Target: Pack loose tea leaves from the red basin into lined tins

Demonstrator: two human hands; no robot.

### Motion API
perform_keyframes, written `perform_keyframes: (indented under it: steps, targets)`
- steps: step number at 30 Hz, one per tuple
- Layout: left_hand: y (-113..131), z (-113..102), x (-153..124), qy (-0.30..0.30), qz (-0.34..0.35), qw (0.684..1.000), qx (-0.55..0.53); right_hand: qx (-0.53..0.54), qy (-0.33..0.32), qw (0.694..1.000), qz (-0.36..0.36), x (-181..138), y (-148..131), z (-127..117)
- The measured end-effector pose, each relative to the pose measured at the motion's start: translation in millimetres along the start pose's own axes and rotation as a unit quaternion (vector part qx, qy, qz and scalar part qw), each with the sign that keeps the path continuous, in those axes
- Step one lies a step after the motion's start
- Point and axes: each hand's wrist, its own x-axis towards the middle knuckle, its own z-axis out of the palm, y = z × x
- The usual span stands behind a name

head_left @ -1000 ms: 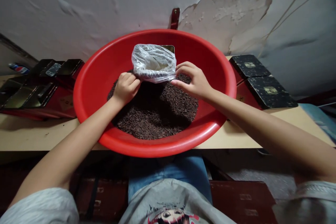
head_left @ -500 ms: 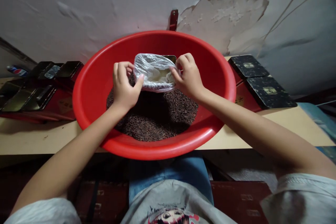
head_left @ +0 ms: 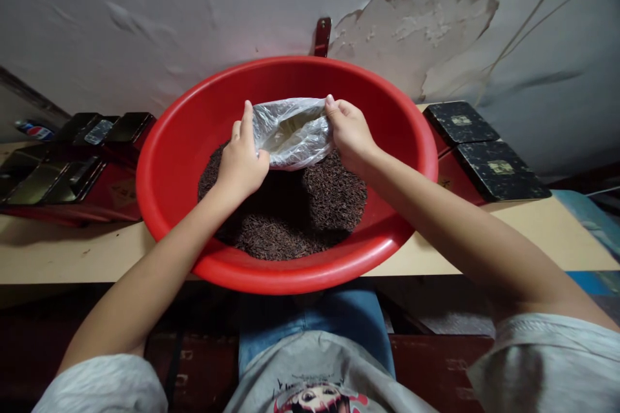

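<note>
A clear plastic bag (head_left: 293, 132) has its mouth spread wide over the red basin (head_left: 285, 281). My left hand (head_left: 242, 155) holds the bag's left side, index finger pointing up at the back corner and thumb at the front one. At the right end of the mouth, my right hand (head_left: 352, 132) pinches the bag's edge between thumb and fingers. Dark loose tea leaves (head_left: 334, 197) are heaped in the basin below and around the bag. Whatever supports the bag underneath is hidden by it.
Several open red tins (head_left: 113, 190) stand on the table (head_left: 513, 239) to the left of the basin. On the right are tins with black marbled lids (head_left: 501, 168). A peeling wall (head_left: 416, 19) rises close behind, with a dark red strip (head_left: 322, 37) against it.
The bag's mouth has been pulled straighter and wider. My left index finger has straightened upward, and my right hand has shifted its pinch to the back right corner. The tin edge behind is covered.
</note>
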Motion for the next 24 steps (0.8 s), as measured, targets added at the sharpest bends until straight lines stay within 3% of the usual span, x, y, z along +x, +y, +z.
perform_keyframes:
  steps: [3,5,10,13,15,19,24]
  targets:
    - [-8,-1,2,-0.024,0.047,0.999,0.010,0.038,-0.044,0.998,0.036,6,-4,1]
    - [-11,-1,7,-0.037,0.043,0.998,0.004,0.041,-0.071,0.995,0.049,9,-5,-2]
    - [-11,-2,28,-0.011,-0.109,0.990,-0.083,0.058,-0.125,0.987,0.079,16,-2,-11]
    - [-10,1,37,0.005,-0.238,0.951,-0.196,0.059,-0.145,0.984,0.082,14,-1,-13]
    - [-9,3,37,0.010,-0.286,0.916,-0.282,0.036,-0.149,0.985,0.081,13,-2,-13]
    - [-5,6,31,0.004,-0.283,0.864,-0.416,0.030,-0.178,0.980,0.085,14,-3,-13]
    - [-7,7,31,-0.031,-0.268,0.822,-0.502,0.092,-0.205,0.967,0.123,18,4,-14]
